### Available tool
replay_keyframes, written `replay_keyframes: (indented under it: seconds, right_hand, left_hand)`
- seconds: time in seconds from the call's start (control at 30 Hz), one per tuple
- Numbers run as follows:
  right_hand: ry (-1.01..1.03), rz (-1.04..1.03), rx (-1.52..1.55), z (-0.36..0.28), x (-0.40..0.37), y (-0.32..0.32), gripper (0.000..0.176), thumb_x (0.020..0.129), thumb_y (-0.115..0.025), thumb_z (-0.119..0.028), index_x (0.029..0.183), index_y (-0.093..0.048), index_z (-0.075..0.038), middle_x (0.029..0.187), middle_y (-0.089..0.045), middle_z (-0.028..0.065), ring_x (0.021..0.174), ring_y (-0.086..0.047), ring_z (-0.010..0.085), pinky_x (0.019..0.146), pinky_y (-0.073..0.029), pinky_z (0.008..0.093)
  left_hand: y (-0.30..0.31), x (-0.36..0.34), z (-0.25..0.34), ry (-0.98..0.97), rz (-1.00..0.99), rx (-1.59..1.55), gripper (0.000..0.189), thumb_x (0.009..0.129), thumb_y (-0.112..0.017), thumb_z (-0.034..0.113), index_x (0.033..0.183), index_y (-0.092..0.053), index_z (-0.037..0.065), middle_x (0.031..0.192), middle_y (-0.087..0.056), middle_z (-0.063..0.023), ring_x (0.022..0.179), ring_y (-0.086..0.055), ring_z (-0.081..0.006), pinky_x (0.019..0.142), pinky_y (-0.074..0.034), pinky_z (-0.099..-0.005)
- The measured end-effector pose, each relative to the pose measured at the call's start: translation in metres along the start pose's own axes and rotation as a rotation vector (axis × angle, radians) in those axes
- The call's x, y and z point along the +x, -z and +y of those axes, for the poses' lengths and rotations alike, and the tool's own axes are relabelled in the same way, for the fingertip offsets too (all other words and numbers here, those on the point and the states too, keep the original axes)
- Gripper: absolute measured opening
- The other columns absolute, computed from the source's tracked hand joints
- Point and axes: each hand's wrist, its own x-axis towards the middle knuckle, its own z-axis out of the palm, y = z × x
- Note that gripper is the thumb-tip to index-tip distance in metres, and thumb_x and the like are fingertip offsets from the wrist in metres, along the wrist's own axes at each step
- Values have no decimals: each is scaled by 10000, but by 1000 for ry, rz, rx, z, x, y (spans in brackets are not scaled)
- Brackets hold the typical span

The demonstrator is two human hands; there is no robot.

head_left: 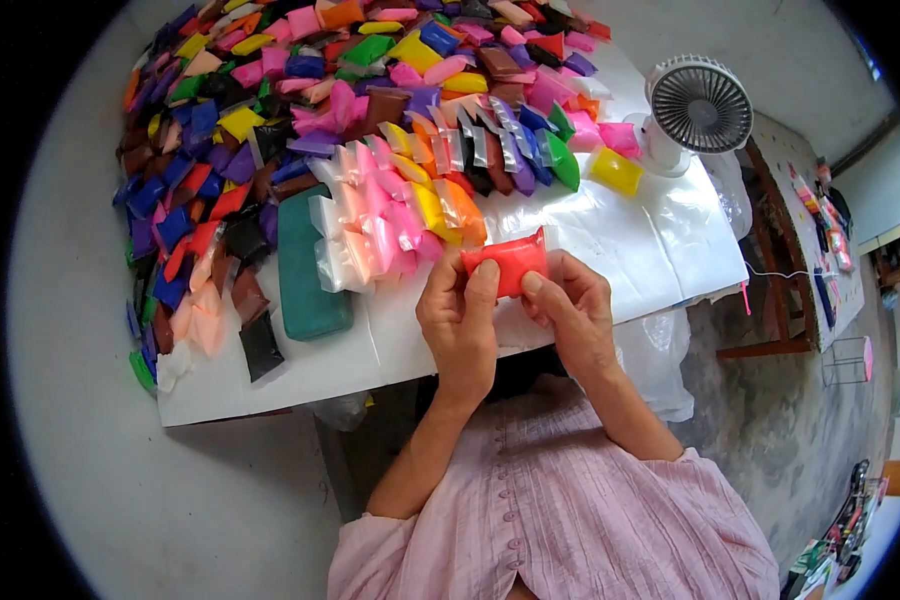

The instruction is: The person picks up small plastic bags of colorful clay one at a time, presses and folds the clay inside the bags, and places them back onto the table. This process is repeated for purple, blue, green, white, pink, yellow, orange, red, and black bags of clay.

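A small red packet (508, 262) in clear wrap is held up between both hands over the table's front edge. My left hand (462, 315) pinches its left end, thumb on top. At the right end, my right hand (573, 310) grips it the same way, fingers curled beneath. Just beyond are rows of clear-wrapped packets: white ones (336, 262), pink ones (402, 222), yellow ones (428, 208) and an orange one (462, 210). A dark green block (308, 270) lies left of those rows. What the packet holds inside is a soft-looking red mass.
A large heap of coloured packets (220, 150) covers the table's left and back. A white fan (698, 108) stands at the back right near a yellow packet (616, 172). White sheeting (660, 240) covers the tabletop. Clear plastic bags (655, 365) hang below the front edge.
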Motion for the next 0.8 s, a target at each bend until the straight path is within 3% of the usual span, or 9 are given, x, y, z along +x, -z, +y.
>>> replay_keyframes:
  seconds: [0.23,0.33,0.43,0.6,0.8]
  right_hand:
    - [23,-34,-89,-1,-2,-2,134,887,-664,-149,857,-611,-30,748,-578,-35,654,-463,24,580,-382,190]
    - [21,-70,-77,0,0,4,139,887,-666,-160,869,-616,-32,763,-589,-26,644,-465,27,575,-380,189]
    - [-18,-30,39,-3,-1,3,155,890,-665,-187,899,-627,-37,776,-601,-15,630,-468,32,566,-379,187]
    - [16,18,198,0,-1,-2,182,898,-657,-208,949,-639,-34,801,-624,1,637,-487,36,568,-390,182]
    - [20,-15,94,0,-7,-5,152,854,-655,-48,997,-641,3,811,-626,-10,683,-523,33,613,-427,189]
  left_hand:
    - [8,7,-4,-112,-44,82,112,905,-518,75,832,-578,15,763,-540,33,723,-449,-41,674,-394,-218]
    - [12,8,-6,-108,-77,71,107,915,-550,107,899,-603,15,802,-564,31,727,-467,-50,680,-404,-224]
    - [5,4,4,20,-74,-66,145,913,-607,129,1001,-619,14,854,-593,25,714,-483,-61,676,-412,-227]
    - [5,-7,3,91,-103,-94,212,888,-674,120,1044,-597,-1,894,-594,13,755,-518,-52,702,-433,-203]
    - [-4,-2,5,40,-43,-110,204,869,-706,131,1002,-601,17,875,-573,21,712,-456,-39,663,-400,-195]
